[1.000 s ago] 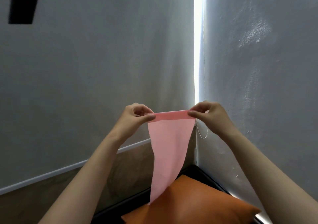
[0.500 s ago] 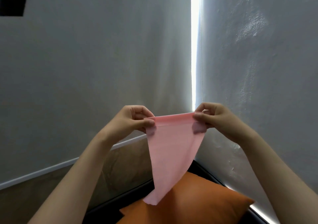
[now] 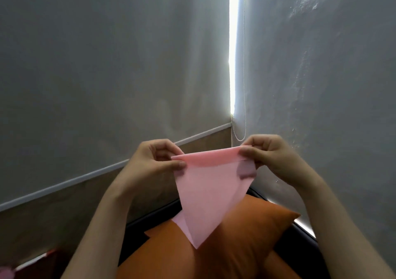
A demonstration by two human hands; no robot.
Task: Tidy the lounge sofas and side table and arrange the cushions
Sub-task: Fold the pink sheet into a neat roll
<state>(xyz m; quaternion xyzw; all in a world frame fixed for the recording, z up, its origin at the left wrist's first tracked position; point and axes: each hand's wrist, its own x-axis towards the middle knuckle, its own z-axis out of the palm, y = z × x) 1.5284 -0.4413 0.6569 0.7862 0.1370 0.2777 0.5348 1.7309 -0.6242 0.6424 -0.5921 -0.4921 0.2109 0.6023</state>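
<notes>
At frame centre, the left hand [image 3: 154,163] and right hand [image 3: 272,156] each pinch a top corner of the pink cloth [image 3: 210,193], which hangs below their fingers.

your cloth [image 3: 205,193] hides part of the cushion [image 3: 235,246], which the bottom edge cuts off too. your forearms run out of frame. the red thing [image 3: 42,263] bottom left is unreadable.

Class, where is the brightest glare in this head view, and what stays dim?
Head view: a blown-out strip of daylight runs beside the blind; the orange cushion and lower left corner sit in shade; the pink cloth is evenly lit.
</notes>
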